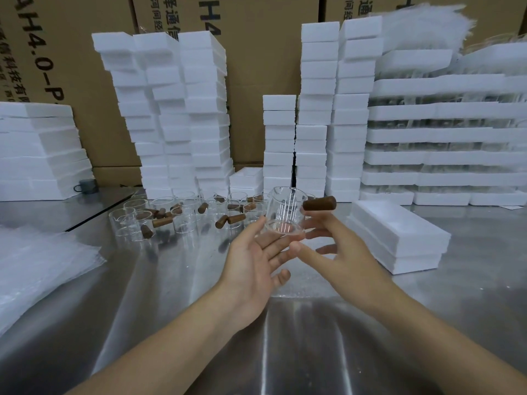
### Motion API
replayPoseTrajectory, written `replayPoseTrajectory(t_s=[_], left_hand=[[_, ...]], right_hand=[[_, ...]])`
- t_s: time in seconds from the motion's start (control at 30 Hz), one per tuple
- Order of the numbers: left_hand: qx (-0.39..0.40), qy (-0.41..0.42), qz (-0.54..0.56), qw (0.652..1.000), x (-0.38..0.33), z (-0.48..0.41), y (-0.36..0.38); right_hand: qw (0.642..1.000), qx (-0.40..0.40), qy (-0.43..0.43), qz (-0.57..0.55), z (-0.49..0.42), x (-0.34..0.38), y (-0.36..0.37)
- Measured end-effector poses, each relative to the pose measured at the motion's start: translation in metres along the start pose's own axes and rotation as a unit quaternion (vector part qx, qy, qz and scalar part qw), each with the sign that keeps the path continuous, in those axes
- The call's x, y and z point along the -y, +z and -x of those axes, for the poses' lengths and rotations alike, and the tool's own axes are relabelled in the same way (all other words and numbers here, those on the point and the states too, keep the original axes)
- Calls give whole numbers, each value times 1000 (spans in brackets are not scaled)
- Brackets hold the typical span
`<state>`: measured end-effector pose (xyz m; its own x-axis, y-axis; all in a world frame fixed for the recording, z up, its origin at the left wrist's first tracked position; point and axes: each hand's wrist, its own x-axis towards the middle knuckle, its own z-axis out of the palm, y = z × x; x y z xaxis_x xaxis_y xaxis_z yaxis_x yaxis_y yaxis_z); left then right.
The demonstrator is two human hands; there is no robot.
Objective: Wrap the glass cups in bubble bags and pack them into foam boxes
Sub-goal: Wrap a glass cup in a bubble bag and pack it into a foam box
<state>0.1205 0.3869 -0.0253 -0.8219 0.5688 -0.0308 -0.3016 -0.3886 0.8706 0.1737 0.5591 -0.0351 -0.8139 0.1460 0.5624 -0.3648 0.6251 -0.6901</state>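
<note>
Head view. Asker: What is nearest?

Describer: 2 bare forearms reach in from the near edge of a shiny steel tabletop (171, 309). The left hand (256, 260) is open, palm turned inward, its straight fingers touching the lower side of a glass cup (285, 212). The right hand (339, 249) pinches that cup lightly. Its thumb is at the base, its index finger is up beside the cup's brown wooden handle (319, 203), and the other fingers are spread loose. The cup is upright in the air between both hands, above the middle of the tabletop.

Asker: And around them?

Describer: A stack of bubble bags (42, 266) lies at the left edge. 2 closed foam boxes (399, 235) sit stacked toward the right edge. Beyond the hands, left of centre, many more clear cups (182, 215) stand with brown wooden pieces (161, 222) lying among them.

Asker: Farthest back?

Describer: Tall white foam columns (185, 109) line the far edge, and a grey mug (87, 185) stands near the far left corner. At the far right, foam trays (442, 135) are layered with glassware. Cardboard cartons (256, 81) form the backdrop.
</note>
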Motion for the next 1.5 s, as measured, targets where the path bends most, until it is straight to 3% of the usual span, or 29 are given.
replayPoseTrajectory(t_s=[0.2, 0.33, 0.7, 1.5], left_hand=[[37, -39, 5, 999, 0, 4, 3], [44, -55, 9, 998, 1, 4, 4], [-46, -49, -17, 998, 7, 2, 6], [1, -41, -10, 999, 7, 4, 5]], right_hand=[[999, -27, -9, -42, 1, 2, 5], [998, -52, -27, -6, 2, 4, 3], [993, -98, -27, 59, 1, -2, 3], [990, -94, -50, 95, -2, -6, 4]])
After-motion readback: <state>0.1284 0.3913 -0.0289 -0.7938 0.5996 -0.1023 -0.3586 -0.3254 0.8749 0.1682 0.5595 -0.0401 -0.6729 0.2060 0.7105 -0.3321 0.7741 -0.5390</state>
